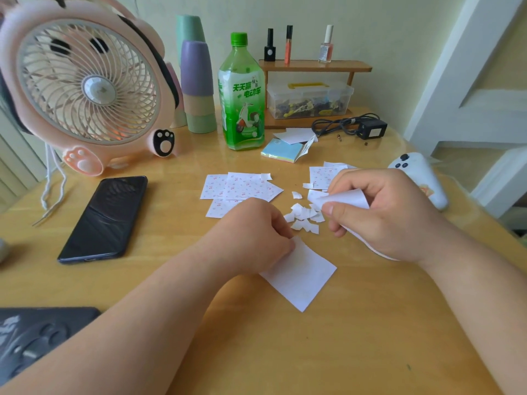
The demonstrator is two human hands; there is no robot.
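Note:
My left hand (256, 235) pinches the top corner of a white square of paper (302, 276) that hangs just above the wooden table (356, 337). My right hand (382, 215) grips a curled white sheet (346, 199), with thumb and fingers bent round it. Between the two hands lies a small heap of torn white scraps (303, 216). Flat sheets printed with small red cherries (239, 188) lie beyond my left hand, and more cherry sheets (322, 175) show behind my right hand.
A pink fan (85, 81) stands at the back left, with a black phone (105, 219) in front of it. Stacked cups (196, 81), a green bottle (242, 95), a pad of coloured notes (285, 151), a wooden shelf (313, 67), a black adapter (370, 128) and a white controller (422, 178) ring the work area.

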